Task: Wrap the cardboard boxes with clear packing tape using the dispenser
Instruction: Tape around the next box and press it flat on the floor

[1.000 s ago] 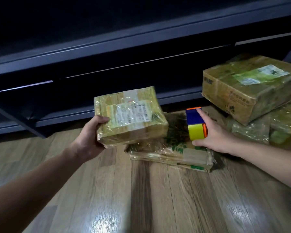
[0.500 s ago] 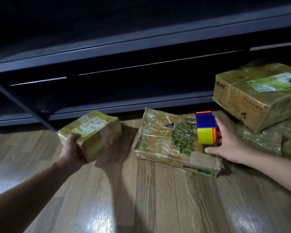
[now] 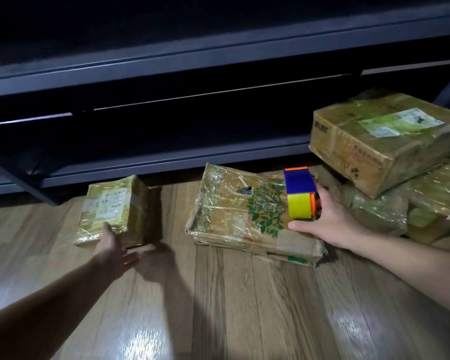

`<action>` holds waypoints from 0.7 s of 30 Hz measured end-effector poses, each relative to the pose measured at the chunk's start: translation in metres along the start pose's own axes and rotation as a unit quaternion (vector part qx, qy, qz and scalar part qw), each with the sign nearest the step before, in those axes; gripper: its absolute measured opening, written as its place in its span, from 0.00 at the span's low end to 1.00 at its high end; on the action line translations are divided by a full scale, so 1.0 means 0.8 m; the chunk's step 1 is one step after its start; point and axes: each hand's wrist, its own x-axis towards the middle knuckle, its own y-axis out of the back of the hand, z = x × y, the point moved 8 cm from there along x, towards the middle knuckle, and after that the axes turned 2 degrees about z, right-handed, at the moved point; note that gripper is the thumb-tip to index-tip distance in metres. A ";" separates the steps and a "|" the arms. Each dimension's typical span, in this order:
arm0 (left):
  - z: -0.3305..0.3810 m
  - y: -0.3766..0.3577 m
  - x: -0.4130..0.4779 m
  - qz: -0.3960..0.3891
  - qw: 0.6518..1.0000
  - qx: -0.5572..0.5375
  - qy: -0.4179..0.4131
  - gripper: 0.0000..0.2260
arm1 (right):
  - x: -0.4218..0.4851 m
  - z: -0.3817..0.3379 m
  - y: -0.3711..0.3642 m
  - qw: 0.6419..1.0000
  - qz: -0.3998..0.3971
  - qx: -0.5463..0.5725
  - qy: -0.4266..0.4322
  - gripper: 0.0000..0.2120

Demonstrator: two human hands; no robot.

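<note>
2 bare arms
Bare from fingers to forearm: left hand (image 3: 114, 248) at lower left, right hand (image 3: 329, 226) at centre right.

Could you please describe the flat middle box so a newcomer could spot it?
On the wooden floor before the dark shelf, the flat box lies in the middle, by the right hand. Only it bears a green tree print.

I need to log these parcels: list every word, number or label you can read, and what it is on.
Nothing is legible.
On the small box: white shipping label, too blurred.
On the top stacked box: pale label and dark side print, too blurred.
On the flat box: green tree picture, no words legible.
On the tape dispenser: no writing shows.
</note>
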 end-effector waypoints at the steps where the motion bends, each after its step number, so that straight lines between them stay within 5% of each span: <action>1: -0.011 -0.004 -0.004 0.023 1.000 0.008 0.014 0.33 | -0.001 -0.001 0.003 1.000 0.008 0.011 -0.007 0.54; 4: -0.036 -0.046 -0.027 -0.029 0.993 0.116 -0.023 0.29 | 0.001 -0.001 0.007 0.996 0.033 0.067 -0.055 0.42; 8: -0.013 -0.122 -0.063 -0.128 0.924 0.306 -0.189 0.26 | 0.012 0.004 -0.003 0.977 0.024 0.160 -0.138 0.50; 11: 0.003 -0.172 -0.072 -0.229 0.866 0.392 -0.211 0.36 | 0.015 -0.005 -0.013 0.960 -0.022 0.239 -0.144 0.32; 13: -0.012 -0.190 -0.067 -0.292 0.859 0.391 -0.152 0.45 | 0.017 -0.007 -0.017 0.954 -0.046 0.257 -0.148 0.32; 18: -0.043 -0.200 -0.067 -0.290 0.853 0.397 -0.173 0.31 | 0.014 -0.004 -0.017 0.952 -0.075 0.262 -0.141 0.27; 21: -0.055 -0.174 -0.090 -0.261 0.866 0.394 -0.167 0.27 | 0.007 0.007 -0.020 0.962 -0.096 0.218 -0.133 0.41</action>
